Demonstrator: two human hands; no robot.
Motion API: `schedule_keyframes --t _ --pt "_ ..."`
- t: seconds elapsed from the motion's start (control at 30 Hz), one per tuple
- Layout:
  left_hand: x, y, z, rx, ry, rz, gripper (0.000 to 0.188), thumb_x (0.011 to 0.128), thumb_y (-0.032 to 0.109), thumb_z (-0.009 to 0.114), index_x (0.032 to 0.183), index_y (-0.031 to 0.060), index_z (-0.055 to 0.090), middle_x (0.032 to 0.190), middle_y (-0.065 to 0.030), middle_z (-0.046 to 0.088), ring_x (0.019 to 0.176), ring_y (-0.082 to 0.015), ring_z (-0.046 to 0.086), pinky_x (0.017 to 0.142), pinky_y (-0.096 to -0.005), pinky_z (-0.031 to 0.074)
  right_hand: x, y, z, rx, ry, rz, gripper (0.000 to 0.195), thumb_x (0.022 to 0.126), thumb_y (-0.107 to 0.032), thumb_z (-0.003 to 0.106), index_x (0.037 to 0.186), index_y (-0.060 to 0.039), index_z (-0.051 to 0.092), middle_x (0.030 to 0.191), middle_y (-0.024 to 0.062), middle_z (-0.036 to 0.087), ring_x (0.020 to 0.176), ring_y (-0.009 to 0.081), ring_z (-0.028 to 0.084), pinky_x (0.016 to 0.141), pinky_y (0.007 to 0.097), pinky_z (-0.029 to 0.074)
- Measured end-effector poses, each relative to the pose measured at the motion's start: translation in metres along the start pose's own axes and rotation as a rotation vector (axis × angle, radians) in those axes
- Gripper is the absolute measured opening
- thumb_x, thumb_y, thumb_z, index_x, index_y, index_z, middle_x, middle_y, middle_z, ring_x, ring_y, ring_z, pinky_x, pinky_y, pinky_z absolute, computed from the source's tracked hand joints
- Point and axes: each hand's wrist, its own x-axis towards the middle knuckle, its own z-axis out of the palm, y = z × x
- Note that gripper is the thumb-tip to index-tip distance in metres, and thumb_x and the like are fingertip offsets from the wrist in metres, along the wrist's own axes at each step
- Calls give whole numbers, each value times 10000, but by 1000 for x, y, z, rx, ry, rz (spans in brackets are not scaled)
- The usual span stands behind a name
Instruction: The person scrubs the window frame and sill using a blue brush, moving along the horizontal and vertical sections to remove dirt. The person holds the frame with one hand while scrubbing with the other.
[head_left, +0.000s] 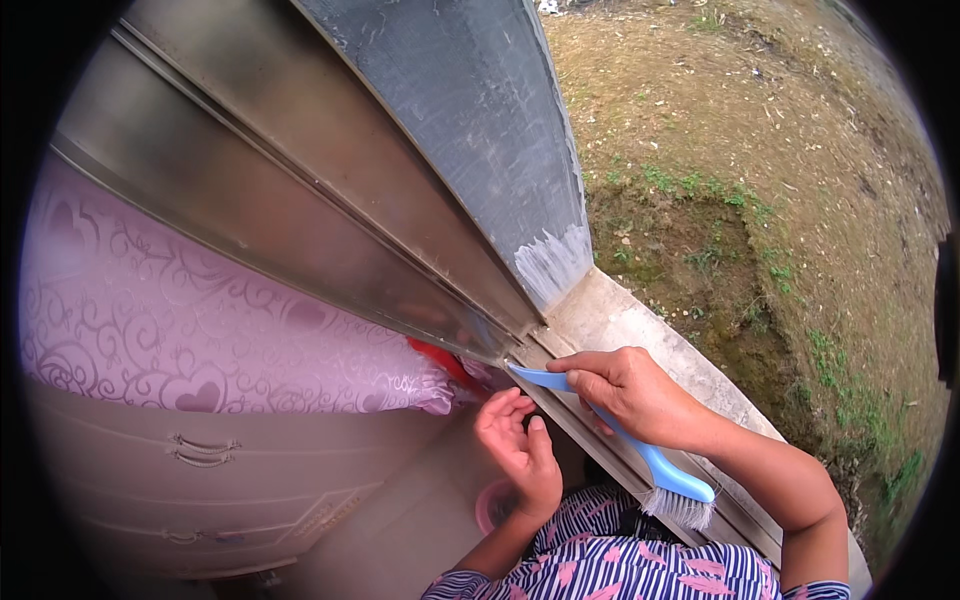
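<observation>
My right hand (626, 394) grips the handle of a blue plastic brush (660, 469). The handle's narrow tip is at the corner where the metal window track (551, 397) meets the window frame. The brush head, with pale bristles pointing down, lies toward my body over the track. My left hand (521, 450) is beside the track on the indoor side, palm up with its fingers slightly curled and nothing in it. The metal frame (330, 187) with glass panels rises from that corner toward the upper left.
Outside the track runs a pale stone sill (652, 330), with grassy ground (750, 150) beyond it. A grey wall (480, 135) bears a white smear near the sill. Indoors are a pink patterned cloth (225, 315), a cabinet with drawers (247, 472) and a pink basin (495, 506).
</observation>
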Motion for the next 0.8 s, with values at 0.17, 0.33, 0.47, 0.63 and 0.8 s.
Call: schedule_keyframes --t 0.17,0.33,0.47,0.63,0.8 --pt "-1 0 0 -24 -1 -11 440 834 -43 468 1241 19 313 1200 -127 432 1035 -198 470 954 -336 383 11 21 5 230 5 26 319 922 -123 437 1139 60 582 596 58 565 488 113 534 506 272 458" --pt "-1 -3 -1 -41 8 1 439 837 -40 472 1242 21 314 1203 -127 430 1038 -196 469 957 -335 380 1 2 0 76 84 73 313 899 -110 442 1104 65 600 592 103 581 511 145 569 528 299 481" --pt "0 -1 1 -28 -2 -4 444 841 -31 484 1247 24 312 1205 -126 429 1047 -189 464 959 -325 371 -4 -1 1 -221 65 -118 283 882 -109 449 1023 63 623 626 181 619 573 258 631 553 372 497" --pt "-3 -6 -1 -82 11 -27 437 848 -9 511 1238 10 315 1215 -141 410 1045 -198 458 954 -327 370 -6 -13 21 -758 -18 -201 340 849 -126 512 1123 72 550 645 247 573 611 361 613 579 409 512" --pt "-1 6 -2 28 -67 10 502 837 87 576 1252 20 302 1246 -149 386 1091 -219 443 964 -337 354 -6 -32 51 -1052 21 -315 371 780 -101 521 1065 136 517 733 215 601 641 332 628 502 354 518"
